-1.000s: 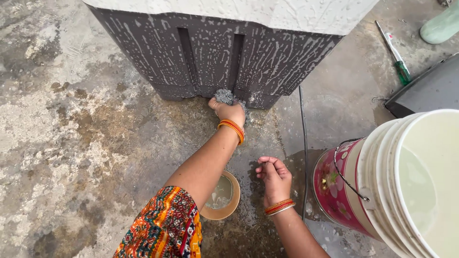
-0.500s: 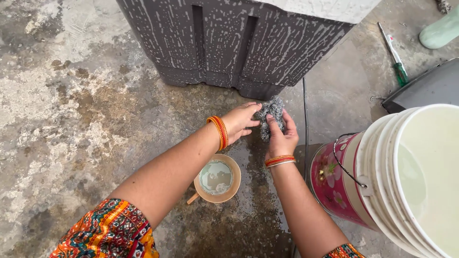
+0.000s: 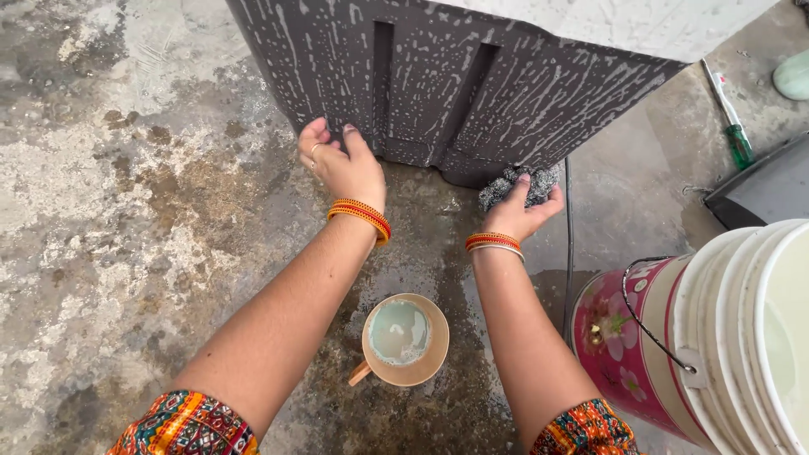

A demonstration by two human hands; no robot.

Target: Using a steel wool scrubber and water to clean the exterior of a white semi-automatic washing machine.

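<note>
— Where are the hands?

— The left hand [image 3: 341, 164] is up against the dark, soap-streaked box [image 3: 447, 76], fingers spread and loose, holding nothing; the fingertips touch or nearly touch its lower edge, though I can't tell for sure from this angle. The right hand [image 3: 518, 211] has its fingers curled around a grey steel scrubber [image 3: 514, 185].

— And where does the scrubber sit?

— In the right fingers, pressed at the bottom corner of the box, just above the wet concrete floor [image 3: 126, 211].

— What else is about?

— A tan mug [image 3: 403, 339] with cloudy liquid stands on the floor between the forearms, well back from both sets of fingers. To the right of the right fingers a black cable [image 3: 566, 244] runs down the floor, and beyond it stand a pink flowered bucket [image 3: 624, 337] and a white bucket [image 3: 750, 337]. A green-handled screwdriver [image 3: 731, 126] lies farther out.
</note>
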